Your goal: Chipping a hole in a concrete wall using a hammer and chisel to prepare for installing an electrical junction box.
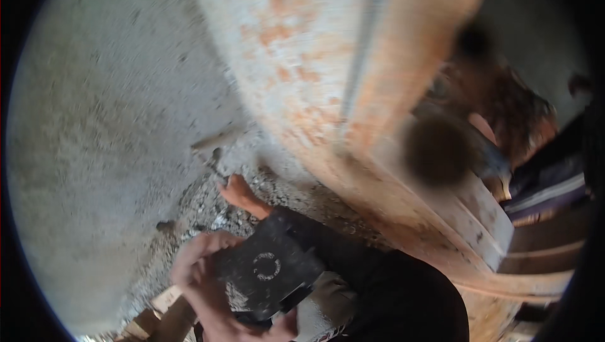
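Observation:
My left hand (211, 298), large and blurred in the lower middle, grips a flat black plastic-looking piece (259, 272) with a broken pale ring on its face. Fingers lie over its far left side and the thumb shows at its near edge. Farther off, my right hand (238, 192) reaches out of a dark sleeve, its fingers closed round a thin tool (214, 167). The tool points up and left over loose grey rubble (230, 219). Blur hides the kind of tool and whether its tip touches anything.
A rough grey concrete surface (113, 127) fills the left side. A broad pale panel with orange stains (296, 58) leans across the middle. Wooden beams (472, 222) lie at right, beside a person in dark clothing (545, 194). Wood pieces (145, 324) lie at lower left.

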Motion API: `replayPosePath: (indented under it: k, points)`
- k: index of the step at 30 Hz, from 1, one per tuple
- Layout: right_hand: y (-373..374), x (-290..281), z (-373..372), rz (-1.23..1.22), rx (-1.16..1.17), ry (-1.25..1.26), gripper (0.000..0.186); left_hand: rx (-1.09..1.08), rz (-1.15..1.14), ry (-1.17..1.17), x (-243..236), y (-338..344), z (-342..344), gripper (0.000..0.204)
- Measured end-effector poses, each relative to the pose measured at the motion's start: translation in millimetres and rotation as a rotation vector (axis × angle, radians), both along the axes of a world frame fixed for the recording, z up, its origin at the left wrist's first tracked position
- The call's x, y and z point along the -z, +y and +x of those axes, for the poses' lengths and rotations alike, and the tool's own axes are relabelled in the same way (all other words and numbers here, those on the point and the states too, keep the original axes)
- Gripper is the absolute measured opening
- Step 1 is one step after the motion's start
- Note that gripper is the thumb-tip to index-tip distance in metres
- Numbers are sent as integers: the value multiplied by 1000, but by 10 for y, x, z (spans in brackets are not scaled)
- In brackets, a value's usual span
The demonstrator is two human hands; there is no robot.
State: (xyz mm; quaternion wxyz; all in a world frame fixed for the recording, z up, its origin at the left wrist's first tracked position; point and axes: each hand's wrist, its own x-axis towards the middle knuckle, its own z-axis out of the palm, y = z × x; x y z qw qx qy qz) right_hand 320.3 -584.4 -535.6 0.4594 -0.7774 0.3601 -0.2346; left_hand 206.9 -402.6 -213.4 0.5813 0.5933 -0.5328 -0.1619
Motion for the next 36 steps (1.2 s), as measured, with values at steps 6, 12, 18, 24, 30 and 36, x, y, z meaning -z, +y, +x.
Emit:
replayPosePath:
  k: [6, 12, 18, 24, 30, 36]
  points:
    - [270, 53, -513, -93, 107, -184, 51, 685, -37, -309, -427, -805, -715, 64]
    - [698, -184, -684, 156, 60, -253, 55, 959, -347, -131, 51, -1039, -1938, 52]
    - [436, -191, -1075, -48, 125, -266, 60, 709, -504, -236, 404, -1022, -2590, 43]
    - [514, -757, -646, -46, 12, -477, 44, 380, -327, -584, 217, -601, -1581, 38]
    - [263, -970, -666, -160, 52, -929, 39, 634, 276, -200, -230, 500, -128, 34]
    - [196, -7, -160, -191, 129, -199, 45, 739, 486, -5, 112, 802, 361, 24]
